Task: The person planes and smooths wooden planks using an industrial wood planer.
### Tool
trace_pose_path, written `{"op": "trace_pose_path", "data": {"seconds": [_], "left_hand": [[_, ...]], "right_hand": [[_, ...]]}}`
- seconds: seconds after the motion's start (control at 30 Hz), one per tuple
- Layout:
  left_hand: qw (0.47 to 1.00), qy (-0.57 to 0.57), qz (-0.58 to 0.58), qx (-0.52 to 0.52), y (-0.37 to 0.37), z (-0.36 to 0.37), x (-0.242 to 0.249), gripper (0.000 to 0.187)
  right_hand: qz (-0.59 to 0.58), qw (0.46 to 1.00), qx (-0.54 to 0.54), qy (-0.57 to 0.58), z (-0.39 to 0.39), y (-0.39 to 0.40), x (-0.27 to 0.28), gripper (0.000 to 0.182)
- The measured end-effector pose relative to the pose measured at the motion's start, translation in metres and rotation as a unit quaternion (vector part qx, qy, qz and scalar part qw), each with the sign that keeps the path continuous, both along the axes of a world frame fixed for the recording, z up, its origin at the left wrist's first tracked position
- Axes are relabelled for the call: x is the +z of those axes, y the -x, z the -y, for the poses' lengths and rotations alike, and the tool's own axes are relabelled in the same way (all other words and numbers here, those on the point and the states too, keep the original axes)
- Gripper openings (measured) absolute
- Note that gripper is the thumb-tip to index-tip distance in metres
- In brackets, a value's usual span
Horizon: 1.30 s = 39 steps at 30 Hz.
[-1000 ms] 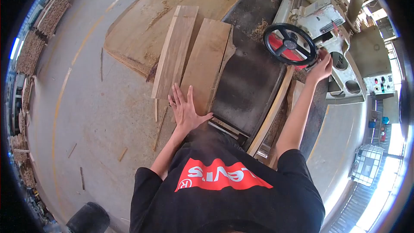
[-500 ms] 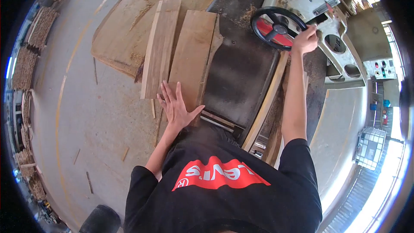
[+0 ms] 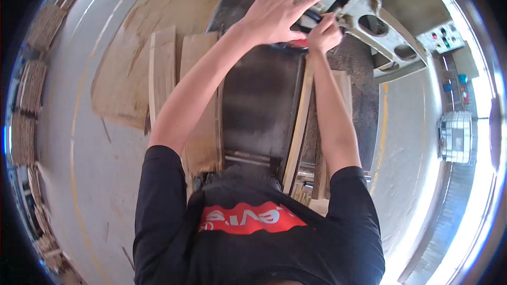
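Note:
My right hand [image 3: 323, 34] is closed on the rim of a black handwheel with a red centre [image 3: 299, 44]; hands hide most of the wheel. My left hand [image 3: 277, 8] is stretched forward over the same wheel, fingers spread, palm down; I cannot tell whether it presses on the wheel or hovers. The wheel belongs to a grey-white woodworking machine [image 3: 369, 18]. Two wooden boards [image 3: 162, 68] lie side by side to the left of the machine's dark table [image 3: 261, 100], under my left forearm.
A long wooden strip [image 3: 297, 126] runs along the right edge of the dark table. A control box with coloured buttons [image 3: 441, 37] sits at the right. Stacked timber [image 3: 29, 89] lines the far left. A sawdust-covered sheet [image 3: 127, 74] lies under the boards.
My left hand has lifted off the near board and swung forward to the handwheel beside my right hand. I have leaned closer, so the wheel now sits near the top of view.

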<state>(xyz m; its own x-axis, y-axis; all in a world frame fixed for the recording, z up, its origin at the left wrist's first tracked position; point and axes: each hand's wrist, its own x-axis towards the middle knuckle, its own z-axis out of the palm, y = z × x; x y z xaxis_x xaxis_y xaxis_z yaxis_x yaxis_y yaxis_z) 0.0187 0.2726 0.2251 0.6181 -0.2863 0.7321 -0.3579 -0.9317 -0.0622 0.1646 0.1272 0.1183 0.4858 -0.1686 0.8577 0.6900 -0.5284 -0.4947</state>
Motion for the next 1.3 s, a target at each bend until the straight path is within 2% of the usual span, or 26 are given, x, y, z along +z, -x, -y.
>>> {"op": "trace_pose_path", "data": {"seconds": [0.03,0.07,0.13,0.17,0.23,0.33,0.43,0.6,0.63,0.7,0.8,0.9,0.97,1.1,1.2,1.23,1.3], "left_hand": [[0.997,-0.074,-0.04,0.002,-0.032,-0.002,0.003,0.099],[0.986,-0.143,-0.062,0.052,-0.051,0.005,0.002,0.096],[0.98,-0.102,-0.165,0.034,-0.08,0.012,-0.011,0.088],[0.969,0.008,-0.245,-0.035,-0.094,0.009,-0.02,0.083],[0.997,0.038,-0.067,-0.025,-0.097,0.011,-0.043,0.059],[0.981,0.033,-0.182,0.055,-0.089,0.015,-0.032,0.04],[0.986,0.059,-0.153,0.039,-0.086,0.015,-0.032,0.032],[0.988,0.097,-0.112,0.036,-0.082,0.019,-0.033,0.032],[0.987,0.084,-0.134,0.041,-0.081,0.017,-0.033,0.016],[0.989,0.1,-0.1,0.028,-0.087,0.015,-0.042,0.034],[0.99,0.106,-0.095,0.023,-0.091,0.01,-0.05,0.031],[0.988,0.112,-0.101,0.025,-0.091,0.007,-0.043,0.028],[0.988,0.108,-0.105,0.03,-0.088,0.009,-0.044,0.027],[0.988,0.108,-0.104,0.029,-0.086,0.009,-0.042,0.025],[0.989,0.091,-0.103,0.051,-0.086,0.014,-0.039,0.019],[0.99,0.102,-0.092,0.043,-0.084,0.017,-0.037,0.02],[0.992,0.1,-0.072,0.04,-0.085,0.018,-0.037,0.032]], "right_hand": [[0.014,1.0,0.012,-0.002,0.0,0.003,0.003,0.045],[0.009,1.0,0.027,0.003,0.002,0.002,0.003,0.044],[-0.004,1.0,0.015,0.016,0.002,0.004,0.001,0.04],[-0.012,0.999,0.032,0.014,0.003,0.004,0.001,0.038],[-0.005,1.0,0.018,0.012,0.002,0.002,0.002,0.038],[-0.002,1.0,0.027,0.002,0.003,0.004,0.001,0.038],[-0.014,0.999,0.04,-0.003,0.003,0.008,0.005,0.037],[-0.033,0.995,0.093,-0.006,0.01,0.012,0.006,0.033],[-0.031,0.995,0.096,-0.003,0.011,0.012,0.005,0.032],[-0.061,0.993,0.103,0.0,0.013,0.011,0.002,0.034],[-0.081,0.991,0.11,0.001,0.013,0.013,0.011,0.04],[-0.126,0.989,0.064,0.05,0.009,0.005,0.014,0.046],[-0.098,0.987,0.087,0.088,0.016,-0.008,0.003,0.05],[-0.211,0.965,0.021,0.156,0.017,-0.001,0.016,0.057],[-0.186,0.97,-0.009,0.157,0.015,0.007,0.026,0.058],[-0.191,0.968,-0.019,0.16,0.015,0.011,0.028,0.058],[-0.225,0.962,0.0,0.158,0.015,0.013,0.034,0.057]]}}
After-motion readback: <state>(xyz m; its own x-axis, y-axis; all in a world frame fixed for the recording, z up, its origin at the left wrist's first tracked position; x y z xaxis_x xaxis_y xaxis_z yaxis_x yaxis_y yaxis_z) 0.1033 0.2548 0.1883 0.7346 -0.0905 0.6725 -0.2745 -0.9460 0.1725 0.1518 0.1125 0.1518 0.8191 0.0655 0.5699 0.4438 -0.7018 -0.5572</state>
